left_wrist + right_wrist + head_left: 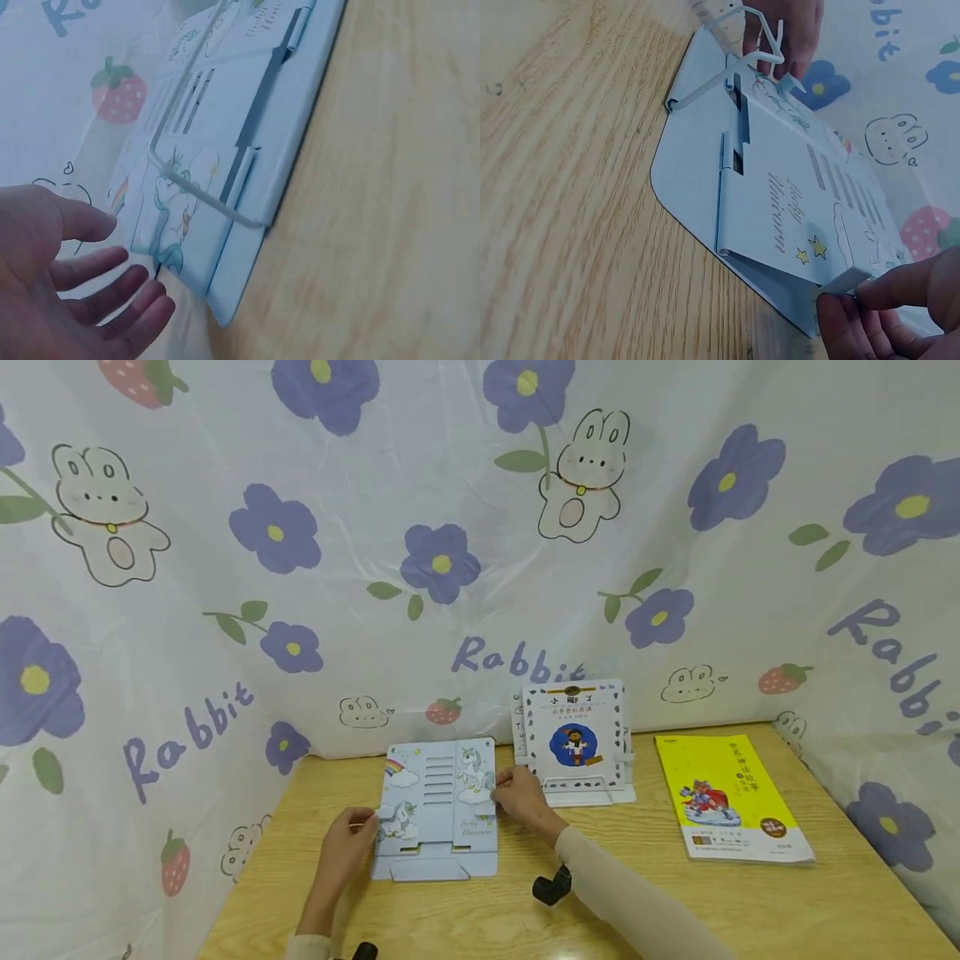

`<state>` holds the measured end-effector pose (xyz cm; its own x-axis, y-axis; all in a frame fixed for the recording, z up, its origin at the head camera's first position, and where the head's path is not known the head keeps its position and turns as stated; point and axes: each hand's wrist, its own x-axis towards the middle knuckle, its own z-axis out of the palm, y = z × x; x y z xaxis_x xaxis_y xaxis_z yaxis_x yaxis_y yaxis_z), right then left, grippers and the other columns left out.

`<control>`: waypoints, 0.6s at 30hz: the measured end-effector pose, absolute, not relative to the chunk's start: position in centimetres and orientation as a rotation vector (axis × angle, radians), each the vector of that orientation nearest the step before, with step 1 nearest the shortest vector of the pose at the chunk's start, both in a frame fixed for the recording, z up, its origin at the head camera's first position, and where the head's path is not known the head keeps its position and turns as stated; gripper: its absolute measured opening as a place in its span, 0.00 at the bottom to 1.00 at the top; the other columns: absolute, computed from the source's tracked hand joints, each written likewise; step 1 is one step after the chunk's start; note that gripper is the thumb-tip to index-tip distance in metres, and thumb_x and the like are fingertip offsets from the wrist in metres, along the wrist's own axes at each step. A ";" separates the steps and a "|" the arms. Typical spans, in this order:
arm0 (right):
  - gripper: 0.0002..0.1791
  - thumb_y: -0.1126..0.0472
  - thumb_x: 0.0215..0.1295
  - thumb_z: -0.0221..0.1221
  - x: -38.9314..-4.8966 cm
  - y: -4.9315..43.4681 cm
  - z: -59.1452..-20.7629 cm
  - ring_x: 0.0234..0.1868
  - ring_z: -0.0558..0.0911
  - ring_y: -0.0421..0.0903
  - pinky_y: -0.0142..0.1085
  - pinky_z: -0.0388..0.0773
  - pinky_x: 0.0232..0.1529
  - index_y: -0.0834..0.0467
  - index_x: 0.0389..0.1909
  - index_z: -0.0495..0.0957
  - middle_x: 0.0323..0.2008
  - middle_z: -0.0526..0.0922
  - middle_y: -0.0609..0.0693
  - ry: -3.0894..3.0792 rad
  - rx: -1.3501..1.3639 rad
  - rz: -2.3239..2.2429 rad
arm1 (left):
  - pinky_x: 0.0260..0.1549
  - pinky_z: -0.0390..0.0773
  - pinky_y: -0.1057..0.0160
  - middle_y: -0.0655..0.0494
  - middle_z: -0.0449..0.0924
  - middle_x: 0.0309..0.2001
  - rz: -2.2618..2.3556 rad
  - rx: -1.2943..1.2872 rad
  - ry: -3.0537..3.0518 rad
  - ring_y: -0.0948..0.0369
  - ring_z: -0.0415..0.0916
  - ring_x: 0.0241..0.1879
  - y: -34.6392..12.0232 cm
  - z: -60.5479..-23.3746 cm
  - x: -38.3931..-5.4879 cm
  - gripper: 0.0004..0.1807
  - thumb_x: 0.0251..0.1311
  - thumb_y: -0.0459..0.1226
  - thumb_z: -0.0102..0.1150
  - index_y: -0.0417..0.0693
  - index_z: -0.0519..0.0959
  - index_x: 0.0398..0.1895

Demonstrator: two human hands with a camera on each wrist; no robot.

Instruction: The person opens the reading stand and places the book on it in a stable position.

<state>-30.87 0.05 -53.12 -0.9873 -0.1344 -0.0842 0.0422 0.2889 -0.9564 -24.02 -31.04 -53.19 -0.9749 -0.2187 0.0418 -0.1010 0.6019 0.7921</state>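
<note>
A pale blue book stand (438, 827) with unicorn prints lies low on the table between both hands. At its left edge is my left hand (350, 843); the left wrist view shows that hand's fingers (112, 300) loosely bent and apart, with nothing between them. My right hand (522, 795) pinches the small side clip (847, 280) on the stand's right edge between thumb and fingers. In the right wrist view the printed panel is slightly raised over its base plate (694, 142). A white wire page holder (199, 193) sticks out at the stand's front.
Behind and to the right, a white picture book (576, 743) leans upright on a second stand (626, 793). A yellow book (731, 793) lies flat at the table's right. The patterned curtain (360, 610) hangs along the table's back. A black wrist camera (552, 887) sits by the right sleeve.
</note>
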 end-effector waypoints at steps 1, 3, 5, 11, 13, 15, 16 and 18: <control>0.10 0.71 0.68 0.63 -30.9 0.1 -53.0 0.38 0.89 0.61 0.48 0.90 0.38 0.70 0.48 0.79 0.36 0.87 0.59 2.404 -0.098 -1.790 | 0.54 0.81 0.55 0.34 0.81 0.61 -1.322 0.287 -2.694 0.44 0.80 0.58 -30.9 -53.1 -24.3 0.21 0.79 0.41 0.56 0.32 0.77 0.64; 0.09 0.71 0.68 0.64 -30.8 0.1 -52.8 0.38 0.89 0.60 0.49 0.90 0.40 0.69 0.47 0.79 0.36 0.86 0.58 2.403 -0.106 -1.797 | 0.59 0.79 0.48 0.32 0.79 0.64 -1.346 0.322 -2.700 0.40 0.78 0.63 -30.5 -53.0 -24.7 0.25 0.80 0.43 0.55 0.31 0.74 0.67; 0.09 0.71 0.69 0.64 -30.6 0.1 -52.6 0.39 0.89 0.60 0.50 0.90 0.40 0.69 0.47 0.79 0.36 0.85 0.58 2.389 -0.109 -1.809 | 0.63 0.78 0.43 0.31 0.77 0.66 -1.384 0.354 -2.700 0.39 0.76 0.66 -30.2 -52.9 -25.1 0.28 0.81 0.45 0.53 0.30 0.72 0.71; 0.08 0.70 0.68 0.65 -30.1 0.2 -52.2 0.37 0.88 0.57 0.42 0.90 0.36 0.67 0.46 0.79 0.35 0.85 0.57 2.405 -0.112 -1.807 | 0.57 0.80 0.50 0.31 0.80 0.62 -1.422 0.383 -2.652 0.42 0.78 0.61 -29.7 -53.0 -26.0 0.29 0.81 0.46 0.52 0.29 0.74 0.70; 0.08 0.70 0.68 0.65 -30.0 0.2 -52.2 0.36 0.88 0.55 0.39 0.89 0.34 0.66 0.45 0.80 0.35 0.85 0.57 2.425 -0.119 -1.804 | 0.51 0.80 0.59 0.32 0.81 0.59 -1.442 0.394 -2.615 0.46 0.80 0.56 -29.6 -53.0 -26.2 0.28 0.81 0.45 0.54 0.29 0.75 0.68; 0.08 0.70 0.67 0.66 -29.9 0.3 -52.2 0.36 0.89 0.56 0.39 0.89 0.34 0.66 0.44 0.80 0.34 0.85 0.56 2.438 -0.131 -1.809 | 0.44 0.77 0.65 0.33 0.81 0.57 -1.472 0.410 -2.582 0.51 0.79 0.52 -29.7 -53.2 -26.3 0.27 0.80 0.45 0.55 0.29 0.77 0.66; 0.07 0.70 0.67 0.66 -29.8 0.3 -52.2 0.36 0.89 0.57 0.39 0.89 0.34 0.66 0.43 0.80 0.34 0.84 0.56 2.443 -0.140 -1.813 | 0.42 0.76 0.68 0.34 0.81 0.57 -1.487 0.419 -2.569 0.53 0.78 0.50 -29.7 -53.2 -26.3 0.26 0.80 0.45 0.55 0.30 0.77 0.66; 0.07 0.70 0.66 0.66 -29.7 0.3 -52.2 0.37 0.89 0.60 0.39 0.89 0.33 0.65 0.43 0.80 0.33 0.84 0.56 2.458 -0.167 -1.817 | 0.40 0.75 0.70 0.35 0.80 0.56 -1.521 0.429 -2.545 0.57 0.76 0.47 -29.7 -53.3 -26.3 0.26 0.79 0.44 0.56 0.30 0.77 0.65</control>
<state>-29.66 0.33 -52.17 -0.9908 -0.1354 0.0000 -0.0397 0.2905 -0.9560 -26.35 -29.72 -53.30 -0.9487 -0.3155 -0.0211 -0.1680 0.4464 0.8789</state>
